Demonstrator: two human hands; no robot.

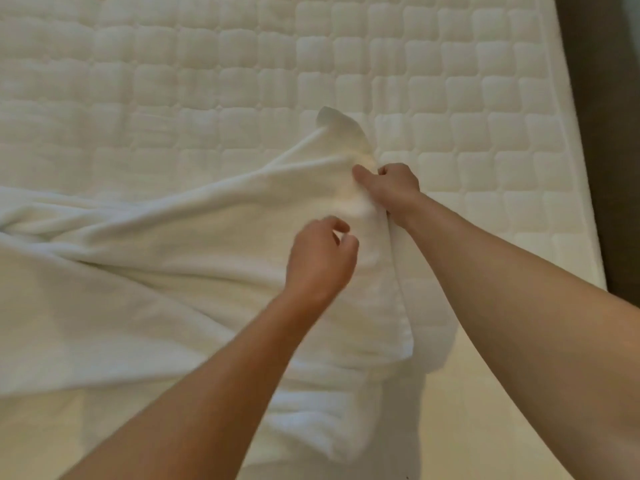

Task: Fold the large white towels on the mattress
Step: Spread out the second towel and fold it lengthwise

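Quilted mattress (242,64): right hand (393,192) pinches towel (173,244) edge, left hand (320,258) loosely open.

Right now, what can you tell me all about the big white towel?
The towel is large, white and looks soft and fluffy. It lies rumpled and unfolded on the quilted mattress, with long creases running to the left. The right hand pinches its edge near a raised, pointed corner. The left hand hovers over it, fingers curled; whether it touches is unclear.
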